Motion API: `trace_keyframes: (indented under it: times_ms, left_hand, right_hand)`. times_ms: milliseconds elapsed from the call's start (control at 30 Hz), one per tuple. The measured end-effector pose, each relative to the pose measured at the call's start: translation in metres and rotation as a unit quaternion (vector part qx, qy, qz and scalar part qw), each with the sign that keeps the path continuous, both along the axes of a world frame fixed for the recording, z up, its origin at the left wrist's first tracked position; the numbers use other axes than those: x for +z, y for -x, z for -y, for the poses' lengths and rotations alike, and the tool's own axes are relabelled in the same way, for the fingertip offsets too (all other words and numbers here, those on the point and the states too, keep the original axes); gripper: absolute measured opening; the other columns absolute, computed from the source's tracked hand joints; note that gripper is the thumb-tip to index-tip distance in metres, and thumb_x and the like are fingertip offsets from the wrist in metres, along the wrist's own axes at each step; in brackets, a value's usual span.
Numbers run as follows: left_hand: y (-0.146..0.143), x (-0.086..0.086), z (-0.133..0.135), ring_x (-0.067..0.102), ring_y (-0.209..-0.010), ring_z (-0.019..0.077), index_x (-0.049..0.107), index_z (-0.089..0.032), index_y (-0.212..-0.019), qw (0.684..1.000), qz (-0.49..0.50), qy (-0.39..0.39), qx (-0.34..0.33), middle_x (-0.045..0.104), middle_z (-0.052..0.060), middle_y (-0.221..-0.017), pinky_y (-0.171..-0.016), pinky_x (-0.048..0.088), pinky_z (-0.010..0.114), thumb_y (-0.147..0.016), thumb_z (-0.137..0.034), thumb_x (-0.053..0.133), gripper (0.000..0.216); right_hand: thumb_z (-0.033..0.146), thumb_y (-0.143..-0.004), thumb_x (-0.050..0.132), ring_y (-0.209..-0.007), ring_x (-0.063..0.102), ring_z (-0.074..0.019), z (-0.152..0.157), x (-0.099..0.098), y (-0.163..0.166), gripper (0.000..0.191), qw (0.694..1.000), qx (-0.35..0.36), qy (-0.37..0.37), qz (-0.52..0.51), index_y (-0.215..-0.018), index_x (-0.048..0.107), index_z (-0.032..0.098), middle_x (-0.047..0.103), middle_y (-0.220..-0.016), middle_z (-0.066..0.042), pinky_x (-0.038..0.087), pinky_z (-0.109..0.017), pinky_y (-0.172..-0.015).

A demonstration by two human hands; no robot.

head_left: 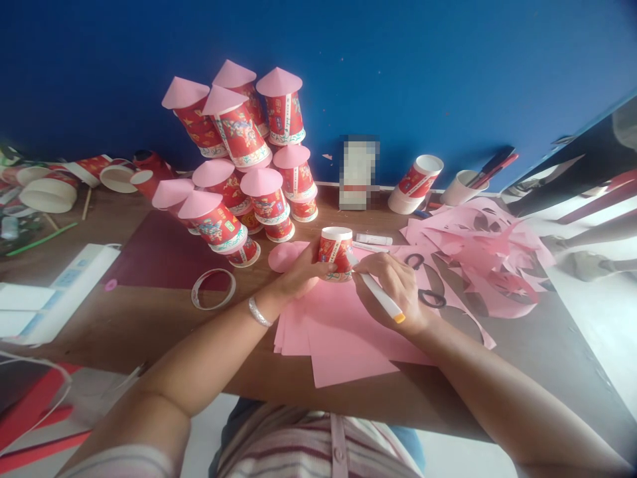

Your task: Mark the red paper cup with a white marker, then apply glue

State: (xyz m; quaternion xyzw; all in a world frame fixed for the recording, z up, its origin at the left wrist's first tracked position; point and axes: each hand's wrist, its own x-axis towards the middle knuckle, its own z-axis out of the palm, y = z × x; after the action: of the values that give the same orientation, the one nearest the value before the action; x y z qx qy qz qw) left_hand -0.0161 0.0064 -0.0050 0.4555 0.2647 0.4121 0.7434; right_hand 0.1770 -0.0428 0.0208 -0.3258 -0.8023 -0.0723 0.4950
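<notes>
Holding cup [334, 252], pen [381, 299] over pink paper [343, 345]

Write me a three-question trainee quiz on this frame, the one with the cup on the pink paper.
1. True or false: the left hand has its grip on a red printed paper cup standing on pink paper sheets.
2. The black-handled scissors lie: A) inside a cup; B) on pink paper just right of the right hand; C) on top of the stacked cups.
3. What does the right hand hold?
Key: 1 true; 2 B; 3 a white pen with an orange end.
</notes>
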Motion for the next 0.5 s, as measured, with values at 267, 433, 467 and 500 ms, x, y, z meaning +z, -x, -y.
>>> trace_keyframes:
  times_ms: [267,433,467,500]
  left_hand:
    - [0.002,-0.009,0.000,0.068,-0.107,0.0247,0.062,-0.021,-0.123,0.998,-0.057,-0.018,-0.007,0.071,0.007,-0.115,-0.086,0.054,0.034,-0.073,-0.035,0.093,0.061]
    - [0.004,-0.015,0.000,0.065,-0.116,0.0264,0.060,-0.022,-0.126,0.998,-0.061,-0.030,-0.005,0.068,0.009,-0.123,-0.090,0.054,0.034,-0.077,-0.037,0.091,0.060]
    - [0.004,-0.015,0.000,0.065,-0.115,0.0264,0.061,-0.021,-0.126,0.998,-0.061,-0.029,-0.005,0.068,0.009,-0.121,-0.090,0.054,0.034,-0.076,-0.037,0.091,0.060]
    - [0.004,-0.014,0.000,0.066,-0.113,0.0261,0.061,-0.021,-0.125,0.998,-0.062,-0.028,-0.006,0.069,0.009,-0.119,-0.089,0.054,0.035,-0.076,-0.038,0.092,0.060]
  right_hand:
    - [0.010,-0.096,0.062,-0.074,0.070,-0.0181,0.002,-0.001,-0.001,0.025,0.999,0.017,0.018,0.020,-0.118,0.060,0.024,0.075,-0.092,-0.003,0.055,-0.031,-0.066]
    - [0.010,-0.097,0.060,-0.074,0.071,-0.0184,0.002,0.001,-0.001,0.028,0.999,0.012,0.019,0.028,-0.121,0.060,0.024,0.075,-0.092,-0.004,0.056,-0.032,-0.066]
    - [0.010,-0.097,0.060,-0.074,0.071,-0.0182,0.002,0.001,-0.001,0.028,0.999,0.009,0.020,0.028,-0.121,0.061,0.024,0.075,-0.092,-0.003,0.056,-0.032,-0.065]
    - [0.010,-0.097,0.060,-0.074,0.071,-0.0182,0.002,0.001,-0.001,0.028,0.999,0.008,0.021,0.027,-0.121,0.061,0.024,0.075,-0.093,-0.003,0.056,-0.032,-0.065]
